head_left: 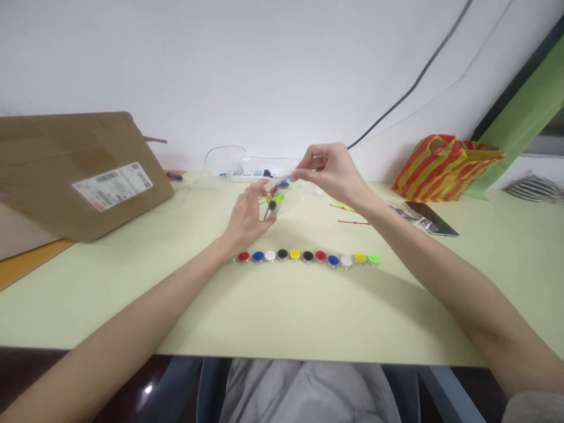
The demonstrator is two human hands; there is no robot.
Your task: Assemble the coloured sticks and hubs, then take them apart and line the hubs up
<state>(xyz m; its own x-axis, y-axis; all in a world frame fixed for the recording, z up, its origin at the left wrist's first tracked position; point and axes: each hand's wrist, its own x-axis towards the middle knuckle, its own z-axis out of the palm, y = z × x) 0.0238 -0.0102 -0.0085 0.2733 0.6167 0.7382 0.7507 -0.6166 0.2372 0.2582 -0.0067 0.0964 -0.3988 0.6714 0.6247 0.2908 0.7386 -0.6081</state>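
Observation:
My right hand (328, 170) pinches a thin bluish stick (285, 178) between thumb and fingertips, above the table. The stick slants down toward my left hand (247, 216). With thumb and fingers curved, my left hand is closed around some small pieces; a black round end (272, 205) shows at the thumb, and their exact kind is too small to tell. Just beyond it are bright green pieces (279, 199); whether they are held or lie behind I cannot tell. Nearer to me, a row of small clear round pots with coloured lids (308, 257) runs across the table; my left wrist hides its left end.
A cardboard box (110, 147) leans at the left. A power strip (251, 176) lies by the wall. Thin red sticks (352, 222) lie beyond my right forearm. To the right are a dark tablet (432, 219) and a red-and-yellow striped bag (434, 170).

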